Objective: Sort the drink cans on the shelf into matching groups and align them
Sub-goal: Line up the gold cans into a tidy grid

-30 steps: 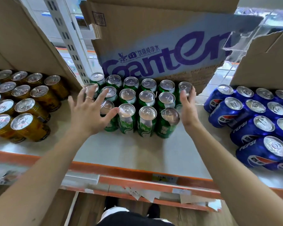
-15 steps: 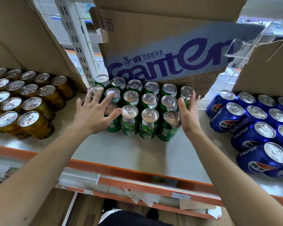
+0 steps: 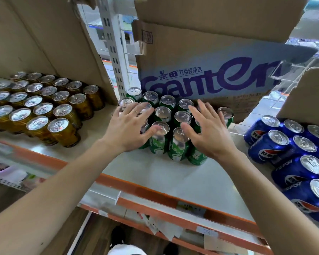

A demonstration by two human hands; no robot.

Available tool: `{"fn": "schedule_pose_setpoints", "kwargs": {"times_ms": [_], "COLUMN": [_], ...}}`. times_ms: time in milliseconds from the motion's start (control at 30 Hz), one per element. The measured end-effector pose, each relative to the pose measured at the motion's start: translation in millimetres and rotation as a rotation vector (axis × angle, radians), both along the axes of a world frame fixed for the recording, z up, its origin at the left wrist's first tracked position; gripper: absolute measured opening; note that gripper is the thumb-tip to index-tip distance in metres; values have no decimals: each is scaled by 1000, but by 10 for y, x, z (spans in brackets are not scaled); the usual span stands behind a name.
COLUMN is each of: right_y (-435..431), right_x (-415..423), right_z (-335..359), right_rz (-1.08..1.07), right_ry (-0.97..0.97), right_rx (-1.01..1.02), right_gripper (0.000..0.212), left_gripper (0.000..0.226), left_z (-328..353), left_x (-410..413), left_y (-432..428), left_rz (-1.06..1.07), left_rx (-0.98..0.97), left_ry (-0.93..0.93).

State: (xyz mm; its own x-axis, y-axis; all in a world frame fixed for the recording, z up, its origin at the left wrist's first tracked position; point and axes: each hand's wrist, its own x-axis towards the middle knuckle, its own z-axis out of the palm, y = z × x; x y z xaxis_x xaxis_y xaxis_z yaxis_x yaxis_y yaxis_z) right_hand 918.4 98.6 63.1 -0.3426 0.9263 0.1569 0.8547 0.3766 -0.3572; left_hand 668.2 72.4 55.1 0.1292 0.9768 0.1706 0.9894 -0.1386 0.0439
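A block of green cans (image 3: pixel 163 115) stands in rows at the middle of the shelf (image 3: pixel 173 173). My left hand (image 3: pixel 129 127), fingers spread and a ring on one finger, lies over the tops of the block's left cans. My right hand (image 3: pixel 208 131), fingers straight and spread, covers the tops of the right cans; one green can (image 3: pixel 226 115) shows beyond its fingers. Gold cans (image 3: pixel 44 109) stand grouped on the left. Blue Pepsi cans (image 3: pixel 295 153) are grouped on the right, several leaning.
A cardboard box (image 3: pixel 206 57) with purple lettering hangs just behind and above the green cans. More cardboard flanks it left (image 3: pixel 44 43) and right (image 3: pixel 306 96). A white upright post (image 3: pixel 116 52) stands behind. The orange shelf edge (image 3: pixel 155 192) carries paper price tags.
Both hands have come in from the flanks of the green block and now lie over the can tops, the right hand shifting left. The view has moved closer.
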Motion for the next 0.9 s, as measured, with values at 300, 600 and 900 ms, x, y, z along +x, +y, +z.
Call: {"fn": "schedule_pose_setpoints", "kwargs": {"times_ms": [300,600,900], "right_y": [-423,-989,-1262], "right_x": [-1001,-2527,-3968], "right_z": [242,58,-7], "right_rz": [180,224,193], "right_ry": [55,85,71], "right_rx": [-26,-78,-36], "right_gripper": [71,66,65], "left_gripper": [73,80,78], "left_z": [93,108,44], "left_x": [-764,-2229,-3668], "left_y": [-397,-1087,-1538], "left_rz": [71,110,112], "left_rx": [3,23,12], "left_ry": [-47,-101,-86]}}
